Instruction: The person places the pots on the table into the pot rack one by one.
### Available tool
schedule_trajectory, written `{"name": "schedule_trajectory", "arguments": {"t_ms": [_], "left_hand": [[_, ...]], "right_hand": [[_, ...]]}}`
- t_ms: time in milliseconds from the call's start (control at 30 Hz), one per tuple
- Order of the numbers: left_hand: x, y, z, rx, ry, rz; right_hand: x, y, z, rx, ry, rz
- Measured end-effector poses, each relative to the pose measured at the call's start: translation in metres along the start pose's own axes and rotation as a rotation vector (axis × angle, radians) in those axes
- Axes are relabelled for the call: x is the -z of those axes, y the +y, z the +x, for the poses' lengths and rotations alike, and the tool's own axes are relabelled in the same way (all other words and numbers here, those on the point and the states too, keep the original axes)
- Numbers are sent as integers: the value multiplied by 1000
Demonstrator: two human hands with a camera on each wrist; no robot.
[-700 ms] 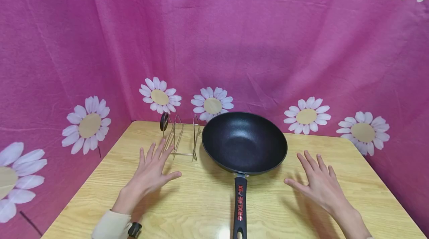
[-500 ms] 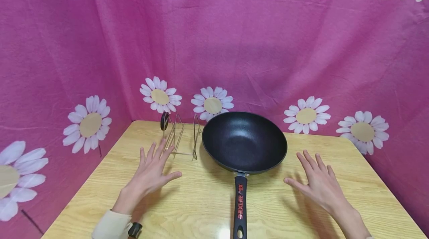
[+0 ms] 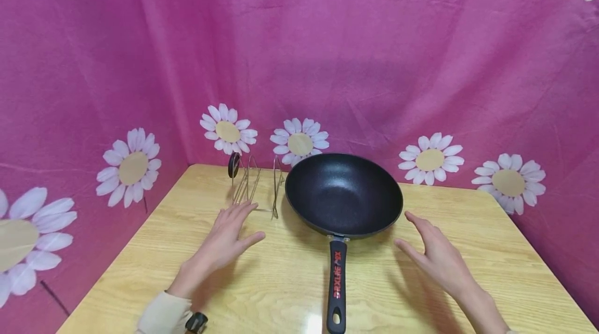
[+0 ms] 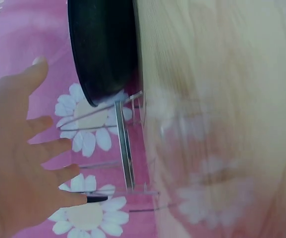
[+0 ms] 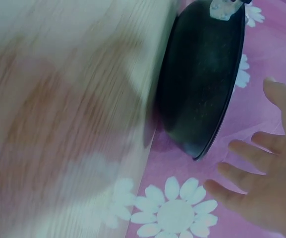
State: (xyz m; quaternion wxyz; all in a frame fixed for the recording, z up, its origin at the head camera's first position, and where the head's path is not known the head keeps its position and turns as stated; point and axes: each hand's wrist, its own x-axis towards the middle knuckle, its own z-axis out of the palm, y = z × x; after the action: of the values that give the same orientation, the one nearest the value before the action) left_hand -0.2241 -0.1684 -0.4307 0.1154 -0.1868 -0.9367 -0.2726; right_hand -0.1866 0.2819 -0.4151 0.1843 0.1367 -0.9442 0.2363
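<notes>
A black frying pan (image 3: pixel 343 196) stands on the wooden table, its dark handle (image 3: pixel 337 284) with red lettering pointing toward me. Left of it is a wire rack (image 3: pixel 275 188) with a black round piece (image 3: pixel 233 165) at its left end. My left hand (image 3: pixel 224 238) hovers in front of the rack, thumb held out, holding nothing. To the pan's right my right hand (image 3: pixel 440 258) is in the air, its fingertips near the rim and nothing in its grasp. In the right wrist view the fingers spread apart beside the pan's side (image 5: pixel 202 79).
The light wooden table (image 3: pixel 281 282) runs back to a pink cloth (image 3: pixel 355 63) printed with white daisies and letters. The cloth also hangs along the left side. A dark watch (image 3: pixel 196 322) sits at the left wrist, below a pale sleeve (image 3: pixel 164 313).
Both hands have turned from palms down with fingers spread to a more sideways pose, thumbs toward the pan. The head view has shifted slightly; the pan and rack stay put.
</notes>
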Motion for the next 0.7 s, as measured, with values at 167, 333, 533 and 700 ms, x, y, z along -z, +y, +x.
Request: {"name": "schedule_trajectory", "arguments": {"t_ms": [167, 333, 533, 700], "left_hand": [[-7, 5, 2, 31, -43, -182], [-12, 14, 8, 44, -89, -356], [-21, 26, 10, 26, -130, -482], [-33, 35, 8, 24, -231, -582]], "right_hand": [[-5, -10, 0, -24, -10, 71], [-14, -20, 6, -20, 1, 187], [-21, -34, 13, -54, -32, 287], [-26, -43, 11, -59, -42, 309]]}}
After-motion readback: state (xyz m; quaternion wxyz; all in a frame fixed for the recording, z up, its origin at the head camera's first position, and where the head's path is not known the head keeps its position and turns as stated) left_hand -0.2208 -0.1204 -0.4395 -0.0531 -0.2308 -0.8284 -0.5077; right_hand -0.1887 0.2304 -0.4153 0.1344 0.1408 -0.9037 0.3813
